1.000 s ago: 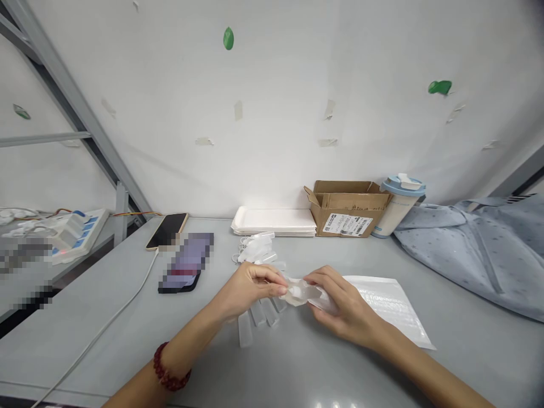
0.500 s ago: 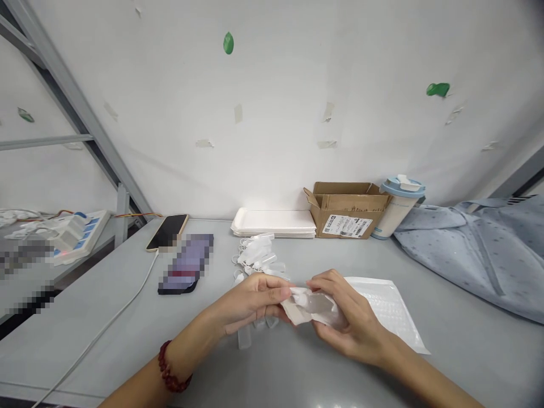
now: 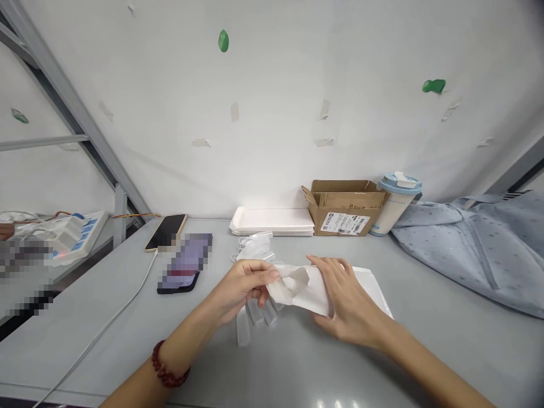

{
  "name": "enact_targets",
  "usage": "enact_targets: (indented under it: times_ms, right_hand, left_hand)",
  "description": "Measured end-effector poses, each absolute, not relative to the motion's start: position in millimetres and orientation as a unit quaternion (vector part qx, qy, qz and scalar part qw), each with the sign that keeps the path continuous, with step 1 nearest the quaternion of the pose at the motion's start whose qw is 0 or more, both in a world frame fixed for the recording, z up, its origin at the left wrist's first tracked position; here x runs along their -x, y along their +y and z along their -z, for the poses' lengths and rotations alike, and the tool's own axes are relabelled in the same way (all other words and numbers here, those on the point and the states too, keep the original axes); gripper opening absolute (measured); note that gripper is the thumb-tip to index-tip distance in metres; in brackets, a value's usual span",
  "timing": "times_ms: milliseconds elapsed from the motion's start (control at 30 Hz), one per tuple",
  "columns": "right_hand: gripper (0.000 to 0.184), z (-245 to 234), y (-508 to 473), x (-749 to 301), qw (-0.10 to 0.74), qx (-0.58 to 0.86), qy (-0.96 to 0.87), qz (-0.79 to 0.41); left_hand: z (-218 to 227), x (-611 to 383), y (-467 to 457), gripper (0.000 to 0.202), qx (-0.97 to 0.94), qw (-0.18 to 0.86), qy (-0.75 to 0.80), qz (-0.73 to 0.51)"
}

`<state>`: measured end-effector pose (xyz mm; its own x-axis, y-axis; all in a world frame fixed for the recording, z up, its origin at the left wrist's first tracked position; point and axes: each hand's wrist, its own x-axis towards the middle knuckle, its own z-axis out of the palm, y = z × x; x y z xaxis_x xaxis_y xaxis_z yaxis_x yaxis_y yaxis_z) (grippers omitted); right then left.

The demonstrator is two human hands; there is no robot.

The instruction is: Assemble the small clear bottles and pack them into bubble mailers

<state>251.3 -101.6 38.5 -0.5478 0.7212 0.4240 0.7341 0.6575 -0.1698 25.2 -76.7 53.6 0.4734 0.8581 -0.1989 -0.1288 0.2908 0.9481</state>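
Note:
Both hands hold a white bubble mailer [image 3: 312, 290] above the desk, its open mouth facing left and toward me. My left hand [image 3: 246, 286], with a dark red bead bracelet at the wrist, pinches the mouth's edge between thumb and fingers. Wrapped around the mailer's body is my right hand [image 3: 344, 303], thumb below and fingers over the top. The mailer's other end seems to show behind that hand. Whether anything lies inside the mouth I cannot tell. Small clear-and-white pouches or tags with loops [image 3: 255, 247] lie in a pile, partly hidden behind my left hand.
A stack of white mailers [image 3: 272, 220] lies against the wall beside an open cardboard box [image 3: 346, 207] and a lidded cup [image 3: 395, 204]. Grey-blue fabric [image 3: 463, 249] covers the right side. Two phones [image 3: 185, 263] and a white cable [image 3: 110, 323] lie left, near a power strip [image 3: 87, 238].
The mailer has been raised and tilted, so more of its front shows between the hands. Both hands have shifted slightly up, the left also leftward.

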Motion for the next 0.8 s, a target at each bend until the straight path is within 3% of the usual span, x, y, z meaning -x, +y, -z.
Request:
enact_targets:
  times_ms: [267,400,500,667,800]
  right_hand:
    - [0.065,-38.4,-102.4,-252.1,0.253,0.362,-0.897,0.018]
    - [0.061,-38.9,-101.9,-253.9,0.265,0.352,-0.897,0.037]
    - [0.058,-38.0,-98.5,-256.5,0.276,0.366,-0.886,0.064]
    - [0.052,-35.2,-94.0,-257.7,0.286,0.382,-0.872,0.110]
    - [0.048,-34.0,-93.7,-256.2,0.283,0.390,-0.867,0.128]
  left_hand:
    - [-53.3,-22.3,-75.3,0.024,-0.496,0.723,0.379,-0.296]
    - [-58.9,-20.1,-76.9,0.027,-0.553,0.682,0.387,-0.280]
    - [-62.5,-18.3,-78.2,0.024,-0.615,0.571,0.414,-0.352]
    - [-57.2,-18.5,-78.9,0.005,-0.756,0.284,0.397,-0.436]
    - [-47.1,-19.1,-76.6,0.018,-0.842,0.118,0.350,-0.394]
